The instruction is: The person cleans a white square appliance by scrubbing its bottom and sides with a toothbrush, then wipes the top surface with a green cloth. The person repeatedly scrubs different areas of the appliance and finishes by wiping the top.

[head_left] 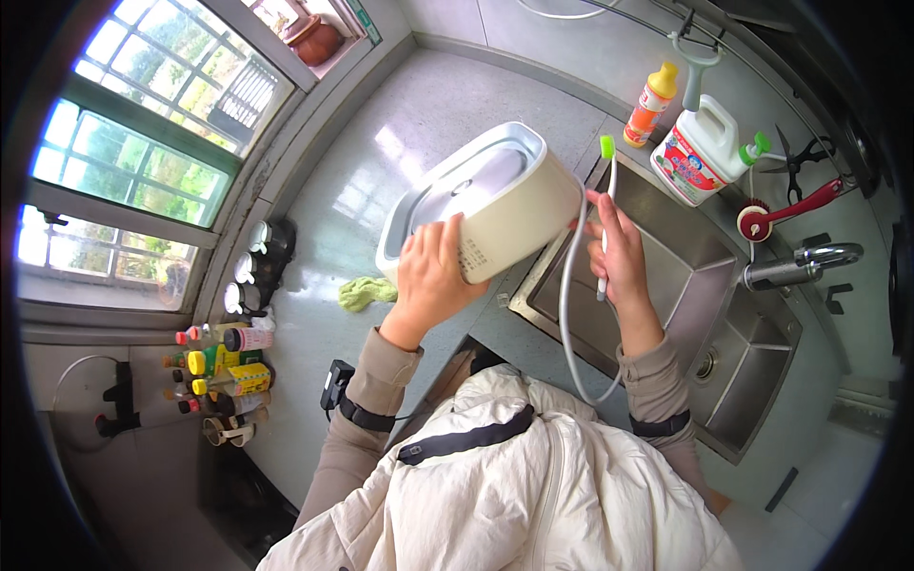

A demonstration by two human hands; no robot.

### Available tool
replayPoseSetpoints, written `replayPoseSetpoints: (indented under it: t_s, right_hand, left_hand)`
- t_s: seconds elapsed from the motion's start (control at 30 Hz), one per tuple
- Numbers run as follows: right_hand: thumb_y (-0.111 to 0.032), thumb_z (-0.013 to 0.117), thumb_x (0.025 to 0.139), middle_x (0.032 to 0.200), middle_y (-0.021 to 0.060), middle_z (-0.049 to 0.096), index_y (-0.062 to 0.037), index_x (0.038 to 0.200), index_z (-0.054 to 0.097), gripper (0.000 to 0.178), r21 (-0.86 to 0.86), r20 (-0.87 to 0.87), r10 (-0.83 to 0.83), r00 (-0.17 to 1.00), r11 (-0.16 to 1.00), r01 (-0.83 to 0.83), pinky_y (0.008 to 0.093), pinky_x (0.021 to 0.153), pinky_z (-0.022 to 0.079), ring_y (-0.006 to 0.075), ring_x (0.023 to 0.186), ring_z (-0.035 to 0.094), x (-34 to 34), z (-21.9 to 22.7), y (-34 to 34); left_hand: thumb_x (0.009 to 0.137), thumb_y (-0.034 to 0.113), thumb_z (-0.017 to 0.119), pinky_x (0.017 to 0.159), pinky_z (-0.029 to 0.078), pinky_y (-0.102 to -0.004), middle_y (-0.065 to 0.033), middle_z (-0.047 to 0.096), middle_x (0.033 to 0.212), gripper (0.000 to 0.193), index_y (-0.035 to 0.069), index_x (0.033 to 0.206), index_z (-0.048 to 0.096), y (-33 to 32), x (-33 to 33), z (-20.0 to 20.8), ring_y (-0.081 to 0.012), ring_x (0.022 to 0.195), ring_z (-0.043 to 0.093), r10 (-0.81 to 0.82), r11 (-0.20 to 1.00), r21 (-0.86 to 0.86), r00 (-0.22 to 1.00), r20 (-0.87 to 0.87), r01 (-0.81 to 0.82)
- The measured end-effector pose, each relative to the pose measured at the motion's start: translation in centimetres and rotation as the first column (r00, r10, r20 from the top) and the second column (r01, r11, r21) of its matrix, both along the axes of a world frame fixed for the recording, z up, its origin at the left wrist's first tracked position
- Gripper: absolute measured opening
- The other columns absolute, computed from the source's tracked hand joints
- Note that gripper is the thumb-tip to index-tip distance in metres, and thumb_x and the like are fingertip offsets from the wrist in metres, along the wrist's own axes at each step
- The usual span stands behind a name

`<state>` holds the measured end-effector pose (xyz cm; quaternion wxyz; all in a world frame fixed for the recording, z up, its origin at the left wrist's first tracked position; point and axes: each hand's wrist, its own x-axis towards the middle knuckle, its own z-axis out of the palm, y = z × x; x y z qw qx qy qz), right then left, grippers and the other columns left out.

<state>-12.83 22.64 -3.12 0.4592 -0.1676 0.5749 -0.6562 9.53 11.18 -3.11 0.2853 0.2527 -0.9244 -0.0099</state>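
Note:
A cream box-shaped electric appliance [533,205] is tilted above the counter, its recessed top with a round hub facing up and left. My left hand [434,276] grips its near side, fingers up over the rim. Closed in my right hand [617,249] is a thin white-handled brush [607,148] with a bright green head pointing up. My right fingertips are close to the appliance's right end; I cannot tell whether they touch it. A white power cord [568,324] hangs from that end past my right hand and loops toward my jacket.
At right is a steel sink [666,247] with a faucet [800,266]. Behind it stand an orange bottle [648,107], a white jug [693,152] and a red brush [790,211]. A green cloth [367,293] lies on the counter. Condiment bottles [228,362] and lidded jars [252,266] line the left.

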Motion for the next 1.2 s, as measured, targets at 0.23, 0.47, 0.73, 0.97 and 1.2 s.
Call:
replayPoseSetpoints:
  t_s: [0.23,0.47,0.73,0.97,1.2]
  right_hand:
    - [-0.048,0.054,0.093,0.079,0.0039,0.056,-0.0084,0.127,0.052,0.052,0.214,-0.081,0.017,0.997,0.977,0.001,0.0182,0.033,0.022,0.0015,0.038,0.032,0.3,-6.9,2.6]
    - [-0.042,0.058,0.092,0.081,-0.0009,0.056,-0.0085,0.126,0.05,0.048,0.218,-0.046,-0.063,0.997,0.973,0.072,0.0191,0.037,0.024,0.002,0.044,0.034,0.5,-12.4,2.2]
    - [-0.045,0.053,0.094,0.087,0.0015,0.058,-0.0094,0.13,0.048,0.051,0.177,-0.078,-0.011,0.997,0.984,0.025,0.0205,0.039,0.027,0.0041,0.045,0.036,-0.2,-15.7,1.2]
    - [-0.034,0.037,0.102,0.095,0.0092,0.061,-0.0017,0.121,0.057,0.042,0.379,-0.635,0.011,0.773,0.876,0.299,0.0309,0.065,0.044,0.0161,0.072,0.055,-1.5,-14.2,3.5]
    - [-0.011,0.053,0.093,0.091,0.0146,0.059,-0.0019,0.109,0.059,0.02,0.191,-0.875,0.286,0.39,0.945,-0.265,0.0372,0.074,0.048,0.0288,0.083,0.059,10.7,-11.0,3.8]
  left_hand:
    - [0.073,0.021,0.063,0.078,0.043,-0.0328,-0.0121,0.053,0.104,0.069,-0.003,0.134,0.041,2.8,-0.4,-7.0,-0.024,0.092,0.053,-0.156,0.958,-0.194,0.951,0.268,0.212]
    - [0.078,0.012,0.056,0.084,0.044,-0.0394,-0.0158,0.053,0.107,0.067,0.011,0.143,0.039,4.5,-1.1,-13.0,-0.0286,0.095,0.054,-0.064,0.964,-0.235,0.969,0.237,0.121]
    - [0.08,0.01,0.058,0.09,0.041,-0.0415,-0.0139,0.051,0.107,0.058,0.009,0.136,0.044,3.5,-0.5,-14.0,-0.0293,0.098,0.051,-0.189,0.98,0.087,0.975,0.115,0.18]
    - [0.076,0.009,0.067,0.091,0.039,-0.0418,-0.0127,0.052,0.112,0.047,0.008,0.121,0.051,-2.2,13.4,-14.6,-0.0303,0.107,0.049,0.366,0.923,0.053,0.912,0.185,-0.382]
    - [0.08,0.007,0.063,0.09,0.04,-0.0437,-0.012,0.06,0.099,0.029,0.005,0.109,0.059,-5.7,20.8,-17.9,-0.0317,0.1,0.056,0.436,0.821,0.319,0.881,0.185,-0.474]
